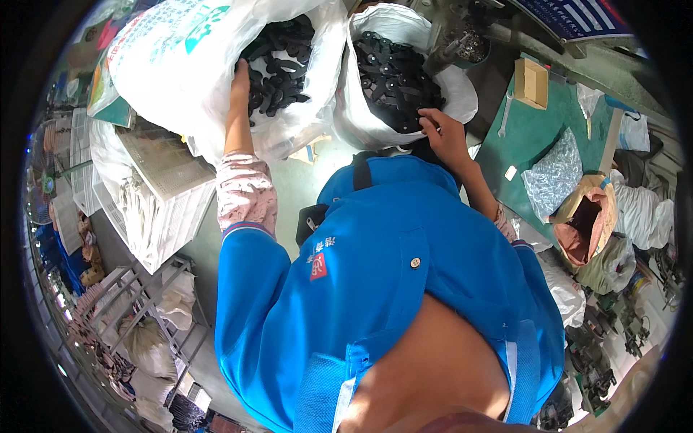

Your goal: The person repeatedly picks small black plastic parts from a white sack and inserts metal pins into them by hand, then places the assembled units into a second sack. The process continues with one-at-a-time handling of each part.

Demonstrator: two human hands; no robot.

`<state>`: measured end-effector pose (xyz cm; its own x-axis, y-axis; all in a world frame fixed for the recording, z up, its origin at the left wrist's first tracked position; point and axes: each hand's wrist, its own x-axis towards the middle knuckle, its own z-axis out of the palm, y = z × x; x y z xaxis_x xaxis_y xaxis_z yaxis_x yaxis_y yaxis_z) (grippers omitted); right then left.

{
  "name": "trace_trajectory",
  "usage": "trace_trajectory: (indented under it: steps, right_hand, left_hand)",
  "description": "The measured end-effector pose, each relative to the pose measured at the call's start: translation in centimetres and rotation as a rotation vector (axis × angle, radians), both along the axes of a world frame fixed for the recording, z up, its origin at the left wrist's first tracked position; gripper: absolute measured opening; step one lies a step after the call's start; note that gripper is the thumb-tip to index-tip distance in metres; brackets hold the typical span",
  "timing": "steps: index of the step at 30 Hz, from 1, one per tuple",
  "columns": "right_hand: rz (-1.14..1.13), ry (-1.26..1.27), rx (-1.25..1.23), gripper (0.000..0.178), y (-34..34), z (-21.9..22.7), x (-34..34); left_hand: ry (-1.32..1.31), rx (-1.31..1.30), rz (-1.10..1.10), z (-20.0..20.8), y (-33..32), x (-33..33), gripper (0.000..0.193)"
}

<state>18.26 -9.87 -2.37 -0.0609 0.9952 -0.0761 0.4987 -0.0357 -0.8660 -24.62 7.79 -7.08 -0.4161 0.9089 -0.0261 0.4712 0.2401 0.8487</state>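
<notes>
A white woven bag with a clear liner point(173, 72) stands at the upper left, holding a heap of small black parts point(280, 90). My left hand point(240, 88) reaches into it beside the parts, its fingers mostly hidden by the bag and the angle. To the right is a second white bag point(463, 101), also filled with flat black parts point(393, 76), some with shiny round spots. At its near rim my right hand point(446, 137) is closed, thumb and fingertips drawn together by the edge of the black parts. Whatever those fingers hold is too small to make out.
On the green table point(498, 133) at right are an open cardboard box point(531, 83), a wrench point(505, 115) and a bubble-wrap bag point(554, 173). A paper sack point(586, 220) stands beside it. White crates point(162, 209) and a metal rack point(148, 310) are at left. Machine parts point(462, 47) overhang the right bag.
</notes>
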Motion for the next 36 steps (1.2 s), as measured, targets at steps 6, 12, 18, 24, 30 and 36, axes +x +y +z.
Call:
trace_trajectory:
  steps: [6, 12, 18, 24, 30, 36]
  right_hand:
    - [0.016, 0.058, 0.041, 0.021, 1.0, 0.5, -0.7]
    - [0.095, 0.242, -0.005, 0.023, 1.7, 0.9, -4.9]
    - [0.334, 0.025, 0.598, 0.034, 4.7, 4.0, -9.2]
    - [0.324, 0.395, 0.766, 0.024, 2.3, 10.0, -7.5]
    - [0.315, -0.026, 0.550, 0.034, 1.8, 10.9, -2.3]
    - [0.429, -0.458, 0.822, 0.052, 3.2, 10.1, -1.7]
  left_hand:
    - [-1.340, 0.256, 0.236, -1.6, 2.6, -1.2, 0.029]
    - [-1.440, 0.237, 0.137, 1.0, -2.5, 6.0, 0.025]
    - [-1.363, 0.115, -0.117, 5.8, -6.3, 16.1, 0.026]
    - [-1.791, -0.160, -0.377, 6.7, -6.9, 19.8, 0.032]
    - [-1.630, -0.167, -0.449, 7.7, -7.3, 23.6, 0.025]
    - [-1.533, -0.241, -0.483, 8.9, -8.9, 26.4, 0.024]
